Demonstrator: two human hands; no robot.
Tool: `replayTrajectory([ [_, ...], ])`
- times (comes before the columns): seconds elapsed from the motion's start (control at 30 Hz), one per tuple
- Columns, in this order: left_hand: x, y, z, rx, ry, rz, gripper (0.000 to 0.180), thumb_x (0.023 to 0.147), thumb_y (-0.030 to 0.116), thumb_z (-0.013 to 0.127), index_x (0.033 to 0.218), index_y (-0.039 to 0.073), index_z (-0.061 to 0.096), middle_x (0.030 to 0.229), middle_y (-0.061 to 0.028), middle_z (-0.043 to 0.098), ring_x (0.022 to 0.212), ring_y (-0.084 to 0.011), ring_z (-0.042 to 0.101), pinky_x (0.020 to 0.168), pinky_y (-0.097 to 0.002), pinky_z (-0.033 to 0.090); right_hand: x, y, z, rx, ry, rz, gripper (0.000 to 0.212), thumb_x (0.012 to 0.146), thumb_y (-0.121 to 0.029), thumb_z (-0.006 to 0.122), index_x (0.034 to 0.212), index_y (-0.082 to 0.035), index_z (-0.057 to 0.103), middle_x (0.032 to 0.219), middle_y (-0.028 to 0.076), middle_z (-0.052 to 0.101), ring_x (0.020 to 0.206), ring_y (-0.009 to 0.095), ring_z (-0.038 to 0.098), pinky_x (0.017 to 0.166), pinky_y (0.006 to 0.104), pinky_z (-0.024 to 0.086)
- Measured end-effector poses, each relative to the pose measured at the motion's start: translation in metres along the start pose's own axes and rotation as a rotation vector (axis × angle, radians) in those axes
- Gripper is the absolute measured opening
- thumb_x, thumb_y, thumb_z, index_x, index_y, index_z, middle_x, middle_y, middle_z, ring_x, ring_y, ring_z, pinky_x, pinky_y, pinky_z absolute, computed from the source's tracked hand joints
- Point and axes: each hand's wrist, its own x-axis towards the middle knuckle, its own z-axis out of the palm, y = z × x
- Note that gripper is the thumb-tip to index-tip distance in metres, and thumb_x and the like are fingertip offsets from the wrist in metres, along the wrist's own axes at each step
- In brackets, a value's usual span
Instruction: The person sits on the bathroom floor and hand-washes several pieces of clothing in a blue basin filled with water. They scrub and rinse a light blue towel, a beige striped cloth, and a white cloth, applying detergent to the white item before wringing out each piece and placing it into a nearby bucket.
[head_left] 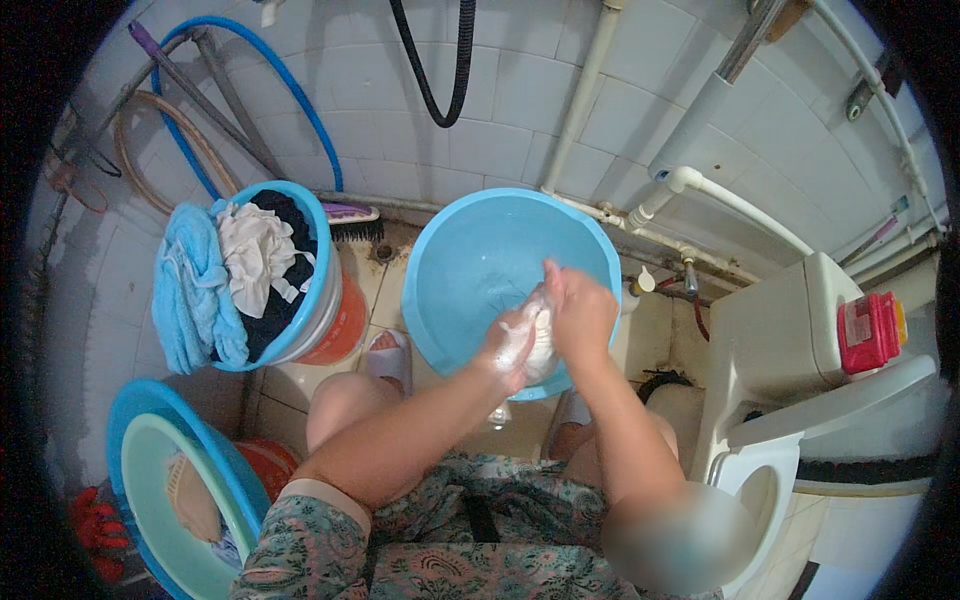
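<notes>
Over the near part of a light blue basin (440, 270), my two hands meet on a wet white cloth (541, 348) covered in suds. My left hand (508, 348) is closed round its left side, with foam on the fingers. From the right, my right hand (583, 308) grips the cloth too, its fingers curled in. The cloth is bunched up and partly hidden by the hands, so its exact kind does not show. A little water seems to lie in the bottom of the basin.
At left, a blue basin on a bucket holds a light blue towel (190, 285), white cloth (258, 255) and dark clothes. Nearer stands a pale green basin (150, 440) with clothes. A scrubbing brush (355, 222) lies behind. To the right is a toilet (780, 330); pipes run along the wall.
</notes>
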Motion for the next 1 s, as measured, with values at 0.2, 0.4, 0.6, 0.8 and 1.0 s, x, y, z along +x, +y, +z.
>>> replayTrajectory([
  [0.2,0.012,-0.006,-0.015,-0.052,0.013,-0.088,0.04,0.09,0.043,0.041,0.11,0.009,0.049,0.106,-0.0071,0.056,0.095,-0.0187,0.055,0.083,-0.0362,0.045,-0.012,-0.008,0.007,-0.077,-0.062,-0.069,0.036,0.086,-0.032,0.049,0.062,-0.007,0.058,0.058,0.014,0.057,0.051,0.031,0.055,0.049,0.0415,0.043],
  [0.4,0.006,0.011,-0.002,0.062,-0.003,-0.093,0.043,0.091,0.043,0.038,0.11,0.008,0.052,0.105,-0.0045,0.058,0.093,-0.018,0.056,0.083,-0.0336,0.043,0.003,0.034,0.018,0.639,-0.079,0.458,0.042,0.087,-0.04,0.047,0.071,-0.003,0.06,0.061,0.014,0.058,0.057,0.024,0.055,0.054,0.0361,0.042],
  [0.6,0.014,0.023,-0.013,-0.041,-0.008,0.021,0.042,0.091,0.043,0.039,0.106,0.006,0.052,0.099,-0.0053,0.059,0.089,-0.0185,0.057,0.083,-0.0336,0.044,-0.006,0.014,0.017,0.747,-0.162,0.451,0.035,0.089,-0.033,0.049,0.076,-0.001,0.055,0.061,0.007,0.051,0.061,0.012,0.046,0.055,0.0311,0.04],
  [0.8,0.008,0.024,-0.006,0.058,0.058,0.009,0.035,0.091,0.038,0.042,0.103,0.006,0.05,0.099,-0.0049,0.054,0.089,-0.0151,0.053,0.08,-0.0278,0.043,-0.03,-0.015,0.006,0.398,-0.058,-0.144,0.034,0.087,-0.033,0.05,0.069,-0.005,0.057,0.055,0.009,0.053,0.053,0.018,0.054,0.051,0.0319,0.042],
  [1.0,0.002,-0.007,0.007,0.009,0.039,-0.045,0.037,0.09,0.043,0.041,0.102,0.008,0.049,0.099,-0.0032,0.053,0.093,-0.0163,0.051,0.083,-0.032,0.04,-0.004,0.004,0.005,-0.025,-0.026,-0.014,0.03,0.086,-0.029,0.048,0.066,-0.01,0.059,0.056,0.011,0.055,0.051,0.032,0.055,0.048,0.04,0.043],
])
